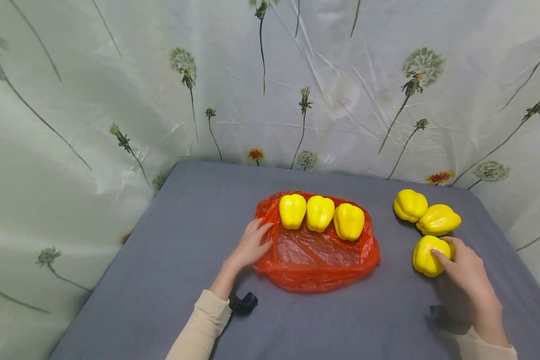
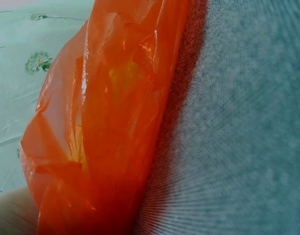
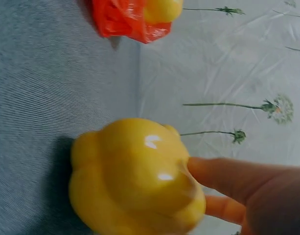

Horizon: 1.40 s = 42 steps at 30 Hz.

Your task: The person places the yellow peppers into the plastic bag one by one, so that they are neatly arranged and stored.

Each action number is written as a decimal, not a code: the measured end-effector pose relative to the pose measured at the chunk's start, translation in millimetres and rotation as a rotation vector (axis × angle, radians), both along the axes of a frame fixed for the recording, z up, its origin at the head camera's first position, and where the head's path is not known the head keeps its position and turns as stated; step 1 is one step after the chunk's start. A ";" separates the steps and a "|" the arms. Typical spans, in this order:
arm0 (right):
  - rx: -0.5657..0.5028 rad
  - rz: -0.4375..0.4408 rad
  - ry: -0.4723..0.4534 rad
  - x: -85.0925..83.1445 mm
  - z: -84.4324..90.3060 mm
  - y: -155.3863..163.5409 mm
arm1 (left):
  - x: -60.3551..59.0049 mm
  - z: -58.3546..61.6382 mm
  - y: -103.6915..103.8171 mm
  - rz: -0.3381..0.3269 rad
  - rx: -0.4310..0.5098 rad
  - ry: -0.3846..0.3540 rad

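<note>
Gripping nearest pepper [image 1: 427,256] with right fingers [image 1: 442,258], left fingers [image 1: 260,231] flat on bag [image 1: 315,260] (two peppers [image 1: 425,212] beside)

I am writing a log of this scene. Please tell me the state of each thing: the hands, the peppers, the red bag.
left hand: fingers straight, resting on the bag's left edge
right hand: fingers curled round the nearest pepper
nearest pepper: on the table, gripped
two far peppers: on the table, touching, untouched
three peppers: in a row on the bag
red plastic bag: lying flat, crumpled
</note>
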State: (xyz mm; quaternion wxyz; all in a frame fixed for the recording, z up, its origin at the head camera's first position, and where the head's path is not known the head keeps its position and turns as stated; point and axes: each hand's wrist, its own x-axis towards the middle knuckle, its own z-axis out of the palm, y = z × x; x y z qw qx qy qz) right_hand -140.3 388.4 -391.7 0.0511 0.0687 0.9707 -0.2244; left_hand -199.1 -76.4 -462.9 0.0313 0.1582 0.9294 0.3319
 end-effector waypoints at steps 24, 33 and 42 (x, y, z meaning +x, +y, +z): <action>-0.064 0.130 -0.066 -0.1 4.0 -0.5 | 2.2 0.0 -0.3 0.004 0.003 -0.007; -0.112 0.132 -0.035 4.5 13.2 -10.8 | 3.9 0.4 -0.4 0.011 0.006 0.001; -0.143 0.123 0.031 6.2 20.1 -22.7 | 0.8 0.9 0.6 0.015 0.009 -0.003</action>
